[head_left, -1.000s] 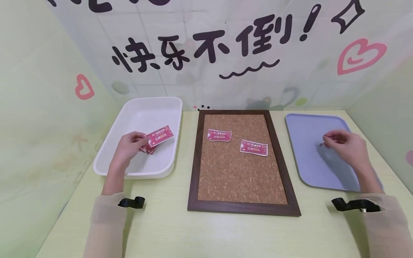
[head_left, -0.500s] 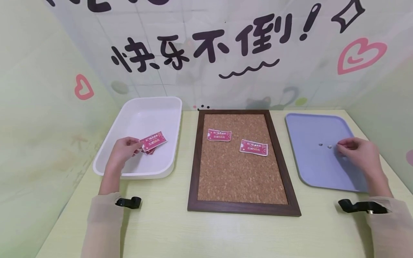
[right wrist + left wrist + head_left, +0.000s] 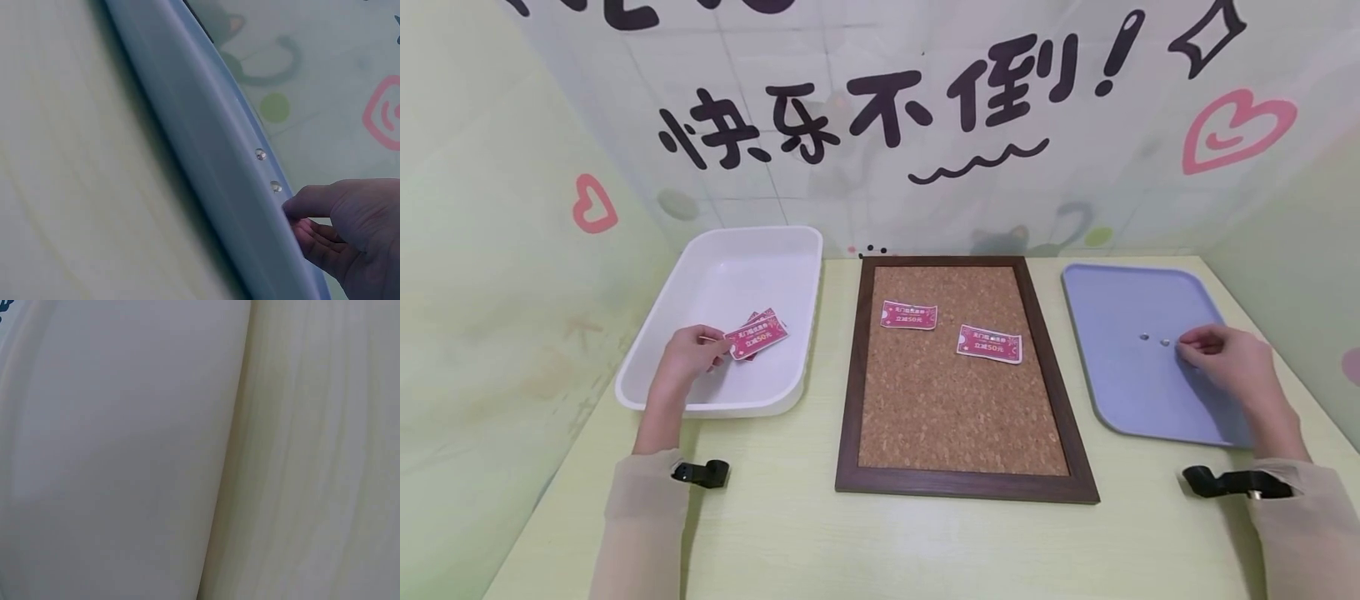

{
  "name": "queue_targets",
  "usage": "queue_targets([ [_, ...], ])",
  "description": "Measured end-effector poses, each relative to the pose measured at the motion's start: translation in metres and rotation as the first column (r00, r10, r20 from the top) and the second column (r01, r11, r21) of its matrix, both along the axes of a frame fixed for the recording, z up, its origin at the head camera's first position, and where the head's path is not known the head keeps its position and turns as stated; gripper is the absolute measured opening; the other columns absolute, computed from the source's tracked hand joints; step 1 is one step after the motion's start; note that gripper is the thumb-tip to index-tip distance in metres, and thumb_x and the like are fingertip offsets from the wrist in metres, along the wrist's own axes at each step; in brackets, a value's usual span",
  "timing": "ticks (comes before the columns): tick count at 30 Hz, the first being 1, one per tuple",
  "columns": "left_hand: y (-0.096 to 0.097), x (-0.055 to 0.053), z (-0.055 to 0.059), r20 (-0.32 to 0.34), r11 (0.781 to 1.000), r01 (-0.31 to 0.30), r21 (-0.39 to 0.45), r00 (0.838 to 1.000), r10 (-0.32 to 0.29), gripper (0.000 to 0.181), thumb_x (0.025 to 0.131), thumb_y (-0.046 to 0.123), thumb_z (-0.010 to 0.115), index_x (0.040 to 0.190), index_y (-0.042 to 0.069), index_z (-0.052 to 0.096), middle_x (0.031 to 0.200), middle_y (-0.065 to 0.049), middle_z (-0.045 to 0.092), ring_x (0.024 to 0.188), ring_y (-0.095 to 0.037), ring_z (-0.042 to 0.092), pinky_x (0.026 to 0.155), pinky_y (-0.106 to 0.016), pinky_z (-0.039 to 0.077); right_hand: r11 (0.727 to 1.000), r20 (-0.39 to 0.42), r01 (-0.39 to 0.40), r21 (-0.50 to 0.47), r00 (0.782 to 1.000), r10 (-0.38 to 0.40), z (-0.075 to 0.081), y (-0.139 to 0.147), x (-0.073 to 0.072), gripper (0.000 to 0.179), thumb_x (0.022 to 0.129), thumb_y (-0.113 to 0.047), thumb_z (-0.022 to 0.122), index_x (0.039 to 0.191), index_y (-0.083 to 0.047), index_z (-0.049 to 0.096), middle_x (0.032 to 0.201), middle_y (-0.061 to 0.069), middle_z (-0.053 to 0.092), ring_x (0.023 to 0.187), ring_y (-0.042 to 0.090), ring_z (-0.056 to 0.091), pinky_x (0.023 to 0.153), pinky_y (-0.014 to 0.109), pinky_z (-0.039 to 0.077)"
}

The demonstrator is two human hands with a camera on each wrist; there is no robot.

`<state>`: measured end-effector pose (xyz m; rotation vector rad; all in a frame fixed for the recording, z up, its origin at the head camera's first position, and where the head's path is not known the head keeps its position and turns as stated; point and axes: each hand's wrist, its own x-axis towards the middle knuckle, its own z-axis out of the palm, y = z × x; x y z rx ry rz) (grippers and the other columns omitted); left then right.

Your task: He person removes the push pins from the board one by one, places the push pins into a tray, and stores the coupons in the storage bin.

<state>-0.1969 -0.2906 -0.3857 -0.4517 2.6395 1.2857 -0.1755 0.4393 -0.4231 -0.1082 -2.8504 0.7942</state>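
Observation:
My left hand (image 3: 691, 357) reaches over the white tub (image 3: 655, 329) and pinches a pink-and-white coupon (image 3: 757, 336) by its left edge. More coupons (image 3: 766, 316) peek out beneath it. In the left wrist view only the tub's outer wall (image 3: 125, 450) and the tabletop show. My right hand (image 3: 1228, 358) is low over the blue tray (image 3: 1112, 392), thumb and fingertips drawn together. Two small metal thumbtacks (image 3: 1154, 340) lie just left of those fingertips. In the right wrist view I cannot tell whether the right fingertips (image 3: 295, 212) hold anything.
Between tub and tray lies a cork board (image 3: 955, 417) in a dark wooden frame, with two coupons (image 3: 950, 330) on it. A printed wall (image 3: 880, 200) closes off the table's back, and pale walls flank both sides.
My left hand has moved lower and slightly left with the coupon, closer to the others. My right hand has shifted right, away from the two thumbtacks, which now show plainly.

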Motion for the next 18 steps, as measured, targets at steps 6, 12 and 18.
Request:
queue_targets([
  [6,-0.0037,-0.0011,-0.0025,-0.020,1.000,-0.012,-0.003,1.000,0.012,0.040,0.101,0.016,0.059,0.131,-0.010,0.052,0.102,-0.014,0.060,0.079,-0.016,0.059,0.068,-0.026,0.053,1.000,-0.003,-0.010,-0.005,1.000,0.010,-0.0007,-0.0010,0.0020,0.023,0.092,-0.010,0.070,0.103,0.010,0.066,0.085,0.020,0.069,0.065,-0.016,0.043,0.056,0.012,0.039],
  [12,-0.0050,0.0023,-0.0022,-0.042,0.999,-0.022,0.024,0.999,0.023,0.043,0.101,0.016,0.057,0.136,-0.008,0.050,0.119,-0.022,0.058,0.087,-0.021,0.061,0.072,-0.027,0.054,0.999,-0.007,-0.036,0.002,0.999,0.036,0.0012,-0.0021,0.0024,0.025,0.090,-0.008,0.069,0.104,0.012,0.062,0.089,0.027,0.068,0.066,-0.019,0.041,0.055,0.012,0.039],
  [18,-0.0025,0.0066,0.0029,-0.096,1.000,-0.002,0.011,0.995,0.003,0.043,0.102,0.020,0.056,0.136,-0.007,0.051,0.125,-0.025,0.056,0.098,-0.030,0.060,0.078,-0.032,0.054,1.000,0.010,-0.025,-0.007,1.000,0.025,0.0063,-0.0045,0.0047,0.031,0.094,-0.011,0.066,0.112,0.013,0.059,0.099,0.035,0.065,0.068,-0.022,0.037,0.055,0.012,0.040],
])
